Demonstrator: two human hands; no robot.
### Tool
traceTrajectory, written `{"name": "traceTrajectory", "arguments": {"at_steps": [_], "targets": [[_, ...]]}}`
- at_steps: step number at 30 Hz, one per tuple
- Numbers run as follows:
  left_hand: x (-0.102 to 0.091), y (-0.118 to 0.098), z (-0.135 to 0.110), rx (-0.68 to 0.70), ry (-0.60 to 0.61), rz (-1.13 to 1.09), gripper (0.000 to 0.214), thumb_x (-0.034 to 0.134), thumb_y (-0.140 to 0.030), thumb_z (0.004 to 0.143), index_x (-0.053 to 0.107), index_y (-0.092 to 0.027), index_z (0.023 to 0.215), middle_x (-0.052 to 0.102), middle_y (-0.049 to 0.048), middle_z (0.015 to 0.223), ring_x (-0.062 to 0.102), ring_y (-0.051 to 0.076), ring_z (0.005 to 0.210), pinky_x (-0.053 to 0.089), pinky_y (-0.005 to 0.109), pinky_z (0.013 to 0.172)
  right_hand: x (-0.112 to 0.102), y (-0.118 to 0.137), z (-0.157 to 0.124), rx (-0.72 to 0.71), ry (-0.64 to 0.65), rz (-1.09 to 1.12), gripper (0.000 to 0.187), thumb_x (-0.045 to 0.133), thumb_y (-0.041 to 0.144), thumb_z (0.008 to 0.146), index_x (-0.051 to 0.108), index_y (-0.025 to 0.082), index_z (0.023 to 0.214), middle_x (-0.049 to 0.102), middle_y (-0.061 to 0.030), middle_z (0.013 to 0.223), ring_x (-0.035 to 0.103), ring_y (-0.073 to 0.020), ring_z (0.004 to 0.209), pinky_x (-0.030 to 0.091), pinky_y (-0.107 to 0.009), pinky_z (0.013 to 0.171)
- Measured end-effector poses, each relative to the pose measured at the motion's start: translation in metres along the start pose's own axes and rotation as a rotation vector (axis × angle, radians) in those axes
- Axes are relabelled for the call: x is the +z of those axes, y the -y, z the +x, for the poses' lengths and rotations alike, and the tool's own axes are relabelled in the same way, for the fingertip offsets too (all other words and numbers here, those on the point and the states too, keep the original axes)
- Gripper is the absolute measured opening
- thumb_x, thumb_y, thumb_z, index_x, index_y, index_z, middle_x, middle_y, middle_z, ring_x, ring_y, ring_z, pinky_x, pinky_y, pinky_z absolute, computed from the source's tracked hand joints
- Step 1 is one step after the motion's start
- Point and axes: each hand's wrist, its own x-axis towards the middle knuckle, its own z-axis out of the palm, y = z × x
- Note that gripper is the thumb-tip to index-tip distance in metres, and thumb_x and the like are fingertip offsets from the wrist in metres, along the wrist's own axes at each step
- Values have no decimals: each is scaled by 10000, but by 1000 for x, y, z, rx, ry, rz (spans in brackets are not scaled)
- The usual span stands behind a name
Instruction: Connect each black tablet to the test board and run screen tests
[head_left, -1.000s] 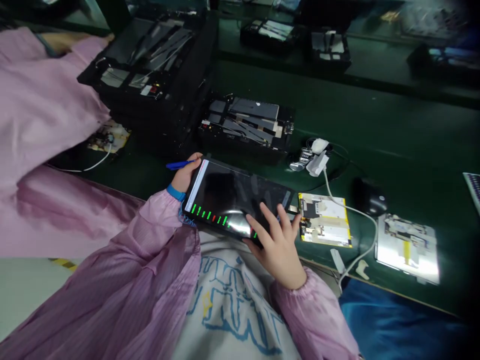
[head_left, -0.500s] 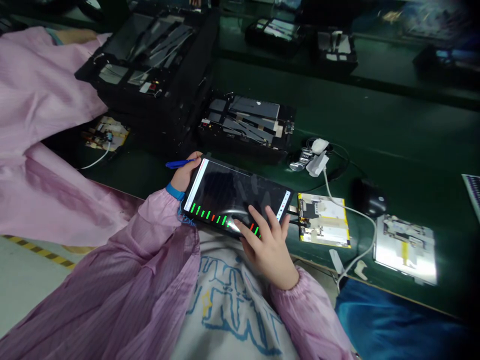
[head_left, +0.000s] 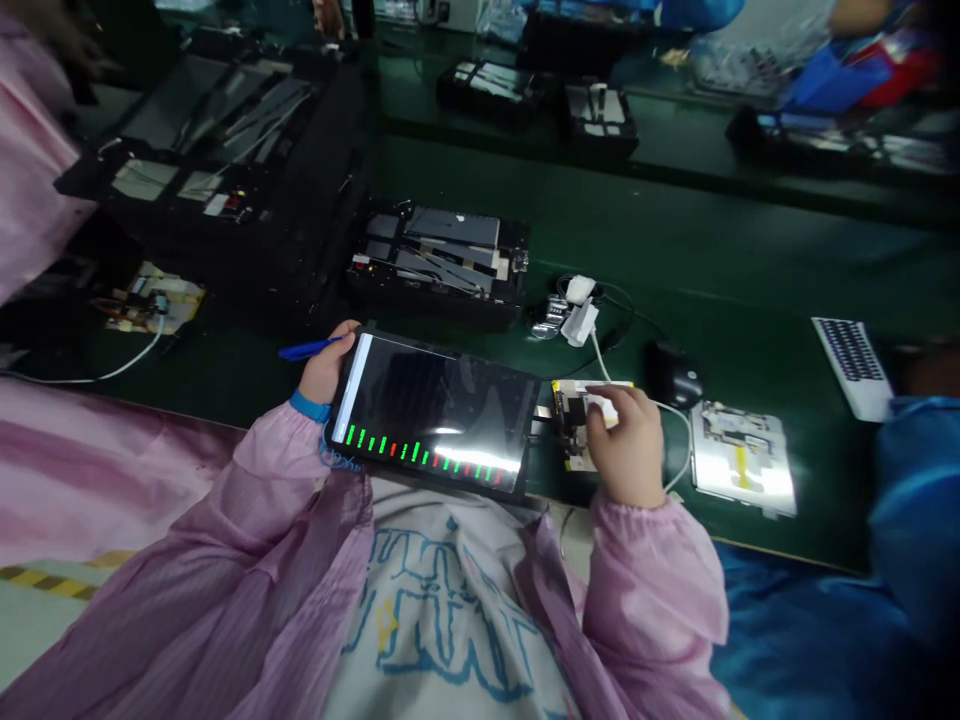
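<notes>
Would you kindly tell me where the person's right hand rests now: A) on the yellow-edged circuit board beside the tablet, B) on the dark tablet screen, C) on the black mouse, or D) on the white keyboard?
A: the right hand lies on the yellow-edged circuit board, just right of the dark tablet.

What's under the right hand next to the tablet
The right hand rests on a yellow-edged circuit board beside the tablet. Most of the board is covered by the hand.

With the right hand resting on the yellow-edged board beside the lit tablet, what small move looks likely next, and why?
Probably the right hand grips the yellow-edged board to steady or unplug it. It already covers the board, which sits at the right end of the tablet, while the left hand holds the tablet's other end with a blue pen.
</notes>
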Motion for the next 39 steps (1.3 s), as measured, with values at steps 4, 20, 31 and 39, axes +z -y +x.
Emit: {"name": "traceTrajectory", "arguments": {"at_steps": [4, 20, 31, 39], "targets": [[-1, -1, 1, -14, 11, -1, 128, 620, -314, 753, 575, -200, 789, 572, -9, 651, 569, 145, 607, 442, 258, 573, 15, -32, 34, 74, -18, -109, 327, 469, 309, 831, 638, 132, 1047, 623, -167, 1011, 574, -306, 971, 458, -479, 857], [-7, -6, 7, 24, -15, 130, 244, 704, -416, 725, 595, -226, 831, 556, -23, 605, 594, 164, 615, 483, 285, 588, -32, 25, -5, 349, 361, 759, 279, 610, 458, 802, 666, 196, 877, 645, -27, 729, 567, -149, 635, 462, -279, 584], [0, -6, 6, 61, 41, 124, 243, 670, -439, 750, 563, -226, 799, 578, -37, 626, 541, 147, 635, 487, 304, 640, -13, 21, -34, 457, 359, 856, 288, 610, 453, 777, 664, 173, 739, 436, 43, 540, 393, -104, 519, 330, -251, 515], [-4, -3, 16, 130, 11, 52, 470, 831, -451, 540, 524, -168, 756, 563, -28, 560, 539, 123, 510, 534, 318, 663, -8, 16, -33, 478, 397, 936, 276, 607, 423, 772, 695, 163, 791, 547, 9, 593, 469, -123, 582, 393, -262, 574]]}}
